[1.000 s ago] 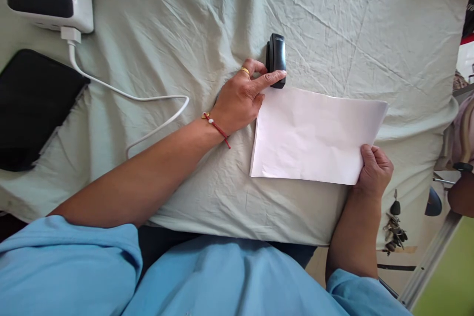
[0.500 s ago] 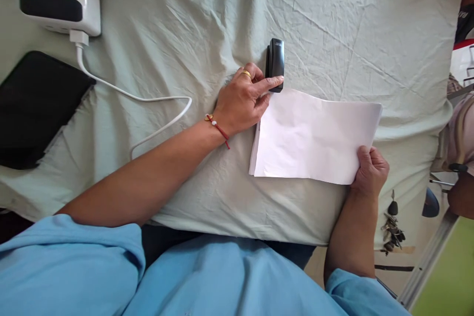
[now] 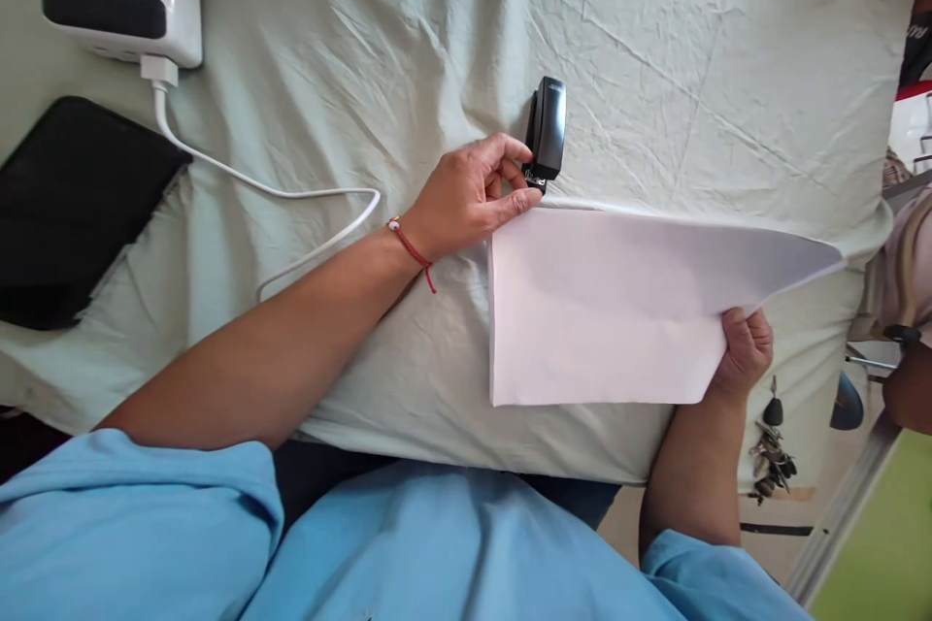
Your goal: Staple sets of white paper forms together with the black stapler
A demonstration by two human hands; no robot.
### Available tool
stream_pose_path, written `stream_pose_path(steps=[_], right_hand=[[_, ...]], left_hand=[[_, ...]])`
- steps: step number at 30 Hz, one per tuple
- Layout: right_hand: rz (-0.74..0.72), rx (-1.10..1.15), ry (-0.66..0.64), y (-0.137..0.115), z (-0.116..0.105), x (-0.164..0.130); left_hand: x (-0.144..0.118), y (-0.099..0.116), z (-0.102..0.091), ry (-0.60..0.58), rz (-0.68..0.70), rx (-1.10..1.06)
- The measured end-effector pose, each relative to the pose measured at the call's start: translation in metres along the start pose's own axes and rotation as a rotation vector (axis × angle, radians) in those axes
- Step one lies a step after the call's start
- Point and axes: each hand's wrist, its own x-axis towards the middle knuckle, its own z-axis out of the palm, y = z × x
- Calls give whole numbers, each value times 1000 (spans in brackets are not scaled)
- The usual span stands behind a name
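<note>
Under your left hand point(image 3: 473, 194) the black stapler point(image 3: 547, 128) sits on the wrinkled sheet, your fingers pinched on its near end at the paper's corner. Your right hand point(image 3: 744, 349) grips the white paper stack point(image 3: 604, 310) by its far edge, lifting it. You seem mid-stapling; next, seat that corner squarely in the stapler's mouth and press.
</note>
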Motion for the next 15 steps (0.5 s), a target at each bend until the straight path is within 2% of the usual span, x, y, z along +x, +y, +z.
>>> stream_pose_path(steps=[5,9,15], right_hand=[[-22,16,19,7,-5,13],[-34,43,15,9,5,9],[-35,-9,-37,9,13,-4]], left_hand=[[1,7,-4,-98,-7,-127],[0,3,-6,-172,-17,-118],[2,-1,-6,-178,-17,-184]])
